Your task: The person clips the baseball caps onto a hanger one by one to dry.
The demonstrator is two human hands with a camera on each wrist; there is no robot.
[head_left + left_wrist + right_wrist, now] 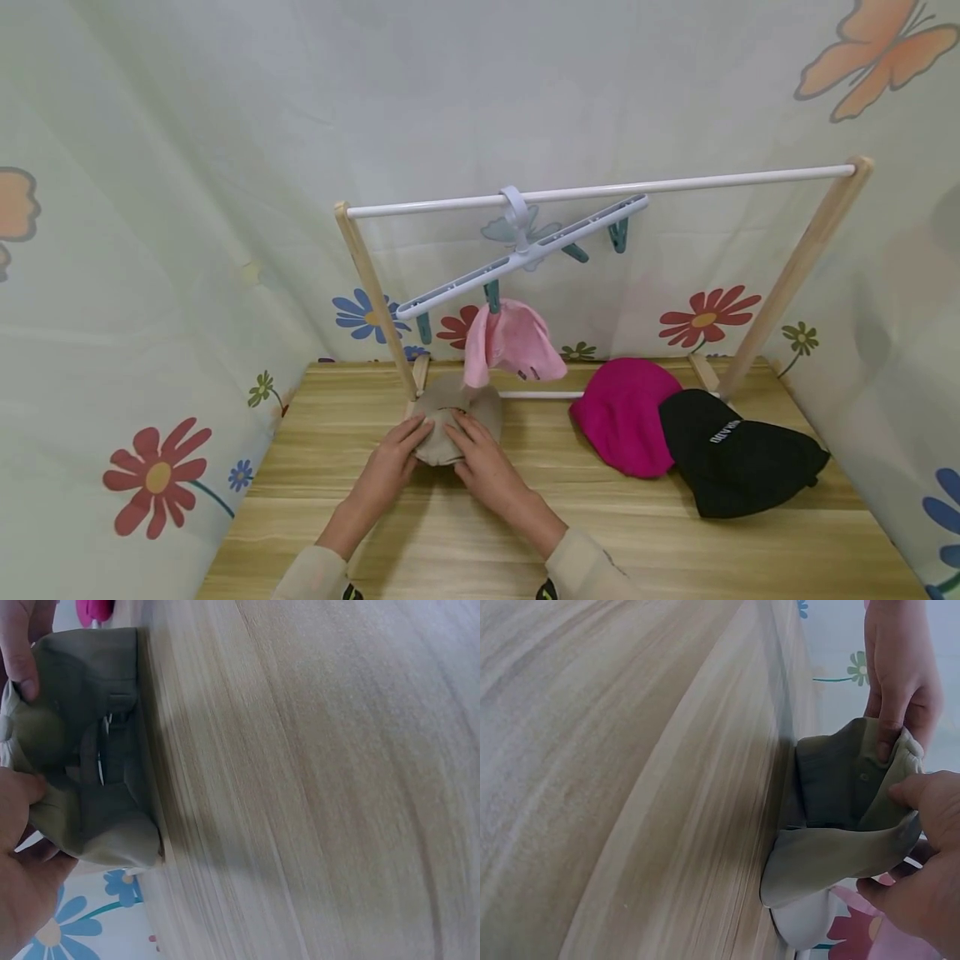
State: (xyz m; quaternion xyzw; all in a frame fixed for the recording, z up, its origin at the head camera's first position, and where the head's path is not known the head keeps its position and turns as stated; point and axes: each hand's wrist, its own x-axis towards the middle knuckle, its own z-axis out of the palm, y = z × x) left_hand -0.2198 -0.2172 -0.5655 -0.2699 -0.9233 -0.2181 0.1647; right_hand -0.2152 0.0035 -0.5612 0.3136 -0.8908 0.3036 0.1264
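Observation:
A beige baseball cap (438, 450) rests on the wooden table under both hands, its back strap opening (101, 754) facing the left wrist camera. My left hand (395, 454) pinches one side of its crown, thumb on the near face and fingers behind. On the opposite side my right hand (487, 462) grips the crown the same way; its thumb and fingers show around the fabric (847, 851) in the right wrist view. Just behind hangs a pink cap (517, 342), held by a green clip (492, 296) on a white hanger (525, 257).
The hanger hooks over the white rail (690, 184) of a wooden-legged rack (795, 275). More green clips (618, 235) dangle from it. To the right, a magenta cap (630, 417) lies partly under a black cap (742, 458). Flower-printed curtains (157, 250) border the table (315, 442).

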